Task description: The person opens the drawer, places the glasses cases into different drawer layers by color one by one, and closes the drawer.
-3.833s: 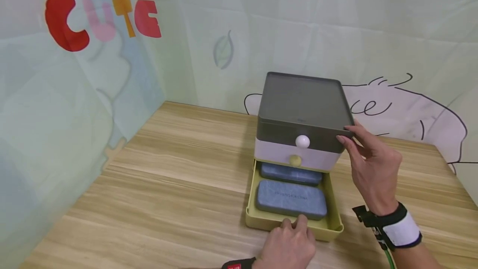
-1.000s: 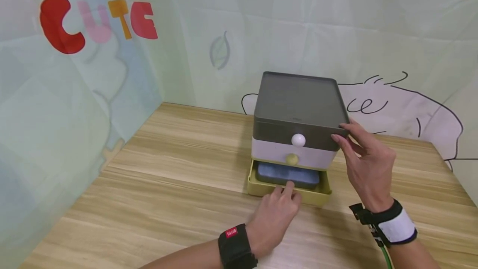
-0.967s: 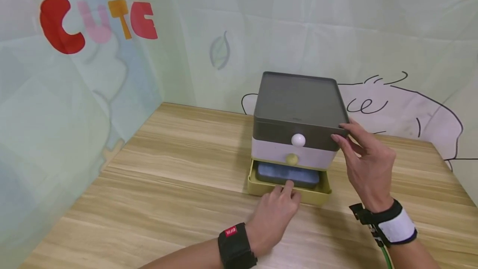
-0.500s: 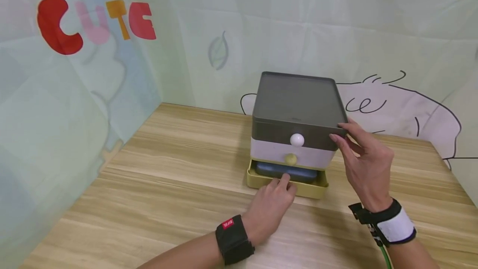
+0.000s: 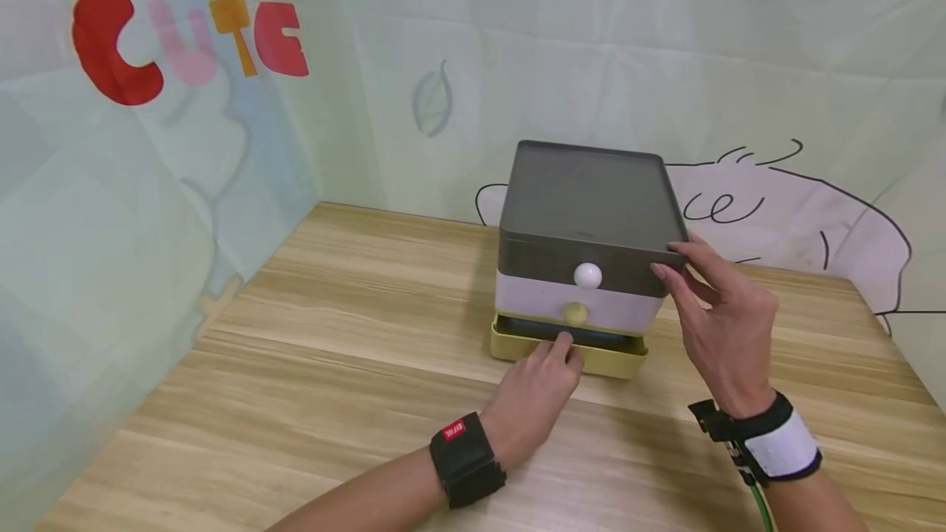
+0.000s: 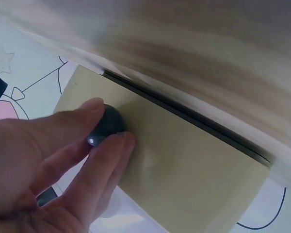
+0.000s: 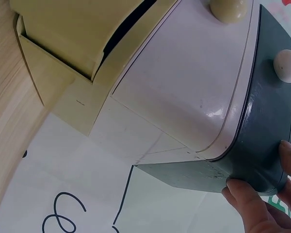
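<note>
A small desktop drawer unit [image 5: 591, 195] stands on the table, dark grey on top, pale lilac in the middle and yellow at the bottom. Its bottom yellow drawer [image 5: 609, 361] sticks out a little, with a dark gap above its front. My left hand [image 5: 534, 401] pinches the drawer's dark round knob [image 6: 108, 126] between thumb and fingers, as the left wrist view shows. At the unit's right front top corner, my right hand [image 5: 727, 318] grips the dark grey rim [image 7: 262, 165] between thumb and fingers. Whatever lies inside the drawer is mostly hidden.
Above it, the lilac drawer carries a yellow knob [image 5: 575, 314] and the grey one a white knob [image 5: 588, 276]. The wood-grain table [image 5: 332, 335] reaches back to a printed cloth backdrop [image 5: 384, 89]. Both wrists wear black straps.
The yellow drawer has slid back into the unit, pushed by my left hand; the blue cases inside have gone out of sight. My right hand keeps its hold on the corner.
</note>
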Demonstrator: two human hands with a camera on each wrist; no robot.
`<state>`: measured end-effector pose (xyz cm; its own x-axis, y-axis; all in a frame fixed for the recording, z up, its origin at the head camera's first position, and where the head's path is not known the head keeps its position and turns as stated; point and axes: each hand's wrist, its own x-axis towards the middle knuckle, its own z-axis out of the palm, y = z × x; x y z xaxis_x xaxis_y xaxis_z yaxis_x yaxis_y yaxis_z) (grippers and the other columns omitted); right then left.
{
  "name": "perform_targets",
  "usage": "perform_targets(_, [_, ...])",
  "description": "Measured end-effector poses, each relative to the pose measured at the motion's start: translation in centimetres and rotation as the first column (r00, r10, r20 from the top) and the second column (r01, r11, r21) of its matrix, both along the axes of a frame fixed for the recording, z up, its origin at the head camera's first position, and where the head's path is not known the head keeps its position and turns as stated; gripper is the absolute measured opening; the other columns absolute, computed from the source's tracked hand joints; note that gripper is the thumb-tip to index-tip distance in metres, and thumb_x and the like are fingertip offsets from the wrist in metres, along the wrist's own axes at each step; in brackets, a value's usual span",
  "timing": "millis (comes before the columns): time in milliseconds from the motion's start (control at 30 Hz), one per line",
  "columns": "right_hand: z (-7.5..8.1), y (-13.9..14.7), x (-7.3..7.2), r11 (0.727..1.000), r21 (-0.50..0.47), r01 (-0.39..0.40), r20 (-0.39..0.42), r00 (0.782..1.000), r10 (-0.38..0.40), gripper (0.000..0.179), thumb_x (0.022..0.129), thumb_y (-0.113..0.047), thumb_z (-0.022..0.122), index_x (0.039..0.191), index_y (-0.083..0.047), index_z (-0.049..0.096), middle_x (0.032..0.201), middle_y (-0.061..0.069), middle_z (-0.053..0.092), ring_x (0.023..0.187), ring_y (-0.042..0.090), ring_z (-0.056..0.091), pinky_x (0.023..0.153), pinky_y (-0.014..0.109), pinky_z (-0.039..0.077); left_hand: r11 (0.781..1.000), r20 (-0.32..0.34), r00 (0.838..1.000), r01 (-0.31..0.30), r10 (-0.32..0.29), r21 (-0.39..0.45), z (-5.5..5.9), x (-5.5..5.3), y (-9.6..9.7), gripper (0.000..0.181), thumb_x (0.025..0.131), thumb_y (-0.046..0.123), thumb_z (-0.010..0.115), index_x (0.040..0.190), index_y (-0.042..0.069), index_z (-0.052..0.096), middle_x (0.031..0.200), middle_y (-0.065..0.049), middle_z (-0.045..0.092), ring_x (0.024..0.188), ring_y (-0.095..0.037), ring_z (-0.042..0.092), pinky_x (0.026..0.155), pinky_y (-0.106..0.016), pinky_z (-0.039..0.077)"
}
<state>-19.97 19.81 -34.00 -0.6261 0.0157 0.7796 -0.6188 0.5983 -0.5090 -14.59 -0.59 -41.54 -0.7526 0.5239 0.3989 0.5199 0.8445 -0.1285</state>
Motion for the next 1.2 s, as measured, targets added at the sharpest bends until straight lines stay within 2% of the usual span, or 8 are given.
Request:
perform_targets(300, [0.0, -0.2, -0.1, 1.000, -0.007, -0.006, -0.003, 1.000, 0.006, 0.036, 0.080, 0.004, 0.081, 0.115, 0.001, 0.074, 0.117, 0.020, 0.074, 0.119, 0.036, 0.067, 0.086, 0.006, 0.049, 1.000, -0.028, 0.999, -0.026, 0.026, -0.011, -0.4, -0.5, 0.0, 0.028, 0.088, 0.003, 0.074, 0.115, 0.009, 0.071, 0.116, -0.004, 0.061, 0.092, -0.011, 0.064, 0.071, -0.014, 0.056])
perform_targets(500, [0.0, -0.2, 0.0, 1.000, -0.001, -0.003, -0.007, 1.000, 0.003, 0.036, 0.080, 0.004, 0.081, 0.115, 0.001, 0.074, 0.117, 0.021, 0.074, 0.118, 0.037, 0.067, 0.086, 0.006, 0.049, 0.999, -0.026, 1.000, -0.019, 0.018, -0.032, -0.4, -0.7, -0.1, 0.029, 0.090, 0.004, 0.072, 0.119, 0.009, 0.070, 0.121, -0.004, 0.061, 0.095, -0.011, 0.063, 0.071, -0.012, 0.056])
perform_targets(733, [0.1, -0.1, 0.0, 1.000, 0.006, 0.006, -0.006, 1.000, -0.006, 0.037, 0.080, 0.004, 0.081, 0.117, 0.000, 0.074, 0.118, 0.021, 0.074, 0.116, 0.038, 0.068, 0.086, 0.005, 0.048, 0.999, -0.026, 0.999, -0.021, 0.020, -0.043, -0.2, -1.0, -0.1, 0.028, 0.093, 0.005, 0.070, 0.120, 0.009, 0.069, 0.120, -0.003, 0.060, 0.094, -0.011, 0.061, 0.064, -0.015, 0.056])
perform_targets(1100, [-0.2, -0.3, -0.1, 1.000, -0.002, -0.013, -0.017, 1.000, 0.013, 0.039, 0.080, 0.006, 0.081, 0.118, 0.000, 0.073, 0.118, 0.021, 0.074, 0.117, 0.036, 0.067, 0.088, 0.006, 0.049, 0.994, -0.037, 0.999, -0.021, 0.017, -0.103, -0.4, -1.2, -0.3, 0.027, 0.095, 0.007, 0.067, 0.121, 0.008, 0.068, 0.119, -0.003, 0.060, 0.090, -0.010, 0.060, 0.065, -0.015, 0.054])
perform_targets(1200, [-0.2, -0.2, 0.0, 1.000, 0.002, -0.014, -0.012, 1.000, 0.014, 0.045, 0.082, 0.005, 0.080, 0.125, -0.002, 0.070, 0.121, 0.022, 0.072, 0.115, 0.037, 0.068, 0.088, 0.006, 0.049, 0.994, -0.032, 0.999, -0.022, 0.019, -0.106, -0.1, -1.2, -0.5, 0.022, 0.098, 0.017, 0.066, 0.119, 0.010, 0.069, 0.119, -0.002, 0.062, 0.093, -0.010, 0.061, 0.065, -0.016, 0.055])
